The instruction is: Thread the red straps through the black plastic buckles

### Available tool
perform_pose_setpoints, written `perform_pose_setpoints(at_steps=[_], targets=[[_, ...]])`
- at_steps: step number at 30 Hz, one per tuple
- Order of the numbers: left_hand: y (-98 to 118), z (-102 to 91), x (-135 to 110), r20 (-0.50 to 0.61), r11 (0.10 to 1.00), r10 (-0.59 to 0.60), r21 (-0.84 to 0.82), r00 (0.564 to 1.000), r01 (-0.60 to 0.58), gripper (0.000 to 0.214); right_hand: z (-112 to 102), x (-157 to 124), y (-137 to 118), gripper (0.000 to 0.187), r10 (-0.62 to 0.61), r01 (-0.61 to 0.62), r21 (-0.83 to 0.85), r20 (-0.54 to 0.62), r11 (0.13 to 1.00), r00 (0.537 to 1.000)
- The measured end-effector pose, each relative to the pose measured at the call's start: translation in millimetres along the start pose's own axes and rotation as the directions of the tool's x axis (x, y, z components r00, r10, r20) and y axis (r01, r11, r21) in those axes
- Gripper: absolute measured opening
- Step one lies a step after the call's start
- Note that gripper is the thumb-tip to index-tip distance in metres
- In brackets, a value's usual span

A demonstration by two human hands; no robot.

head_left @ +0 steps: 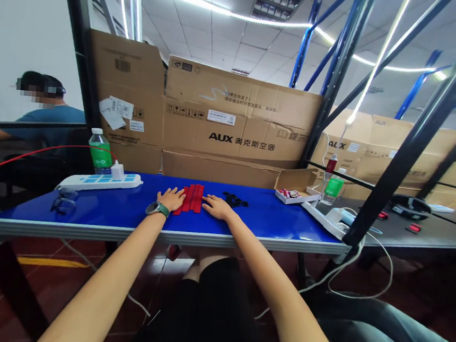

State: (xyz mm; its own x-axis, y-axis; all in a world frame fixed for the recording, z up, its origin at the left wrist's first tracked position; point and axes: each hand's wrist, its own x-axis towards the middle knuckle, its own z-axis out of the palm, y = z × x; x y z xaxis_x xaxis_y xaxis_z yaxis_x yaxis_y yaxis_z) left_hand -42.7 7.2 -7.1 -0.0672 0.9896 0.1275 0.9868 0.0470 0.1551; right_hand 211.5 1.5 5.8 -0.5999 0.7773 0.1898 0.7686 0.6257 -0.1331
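Several red strips [192, 197] lie side by side on the blue table [128, 213]. My left hand [172, 198], with a green-strapped watch on its wrist, rests flat at their left edge, fingers spread and touching the nearest strip. My right hand [217, 207] lies flat on the table just right of the strips, fingers stretched toward them. Neither hand holds anything. A small heap of black parts [234, 199] sits just beyond my right hand.
A white power strip [99, 181] and a green-labelled bottle [101, 152] stand at the back left, glasses [63, 202] at the front left. An open cardboard box [295, 186] with small red pieces is at the back right. Big cartons wall the back. A person sits far left.
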Motion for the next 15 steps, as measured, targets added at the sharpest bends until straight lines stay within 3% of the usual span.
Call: perform_pose_setpoints(at_steps=[11,13,15], targets=[[1,-1.7,-1,-0.001,1.000,-0.004,0.004,1.000,0.004,0.063,4,2,3,0.057,-0.028,0.028,-0.011,-0.016,1.000,0.999],[3,-4.0,-4,-0.013,1.000,-0.006,-0.007,1.000,0.006,0.062,0,0,2,0.056,-0.050,0.050,0.001,-0.081,0.999,0.995],[7,-7.7,-9,-0.088,0.999,-0.025,-0.036,0.996,0.022,0.061,-7,-4,1,0.054,-0.057,0.060,0.007,-0.224,0.998,0.973]])
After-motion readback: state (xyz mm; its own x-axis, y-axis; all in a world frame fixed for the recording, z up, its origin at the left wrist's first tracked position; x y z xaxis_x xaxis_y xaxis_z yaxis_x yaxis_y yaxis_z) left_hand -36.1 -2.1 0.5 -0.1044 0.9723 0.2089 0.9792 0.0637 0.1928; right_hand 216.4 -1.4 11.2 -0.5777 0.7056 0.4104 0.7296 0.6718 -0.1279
